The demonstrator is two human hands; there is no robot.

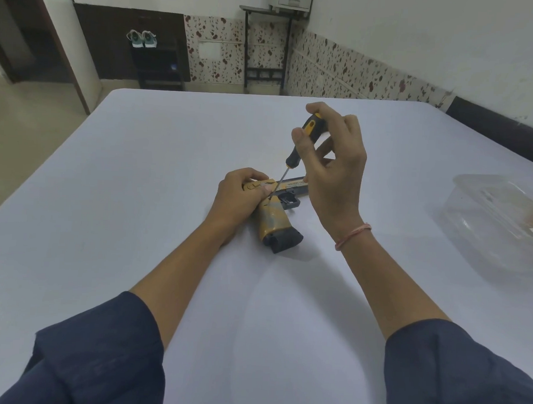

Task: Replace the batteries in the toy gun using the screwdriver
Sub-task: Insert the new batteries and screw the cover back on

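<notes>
A yellow and dark blue toy gun (275, 223) lies on its side in the middle of the white table (138, 197), grip toward me, barrel to the right. My left hand (238, 197) presses down on its rear part and holds it still. My right hand (330, 161) grips the black and yellow handle of a screwdriver (302, 139) from above. The thin shaft slants down to the left, and its tip touches the gun's side just above the grip, beside my left thumb. No batteries are visible.
A clear plastic container (497, 222) stands at the table's right edge with something pale inside. Beyond the far edge are a dark shoe rack with a pair of shoes (141, 38) and a narrow black stand (266, 44) against the wall.
</notes>
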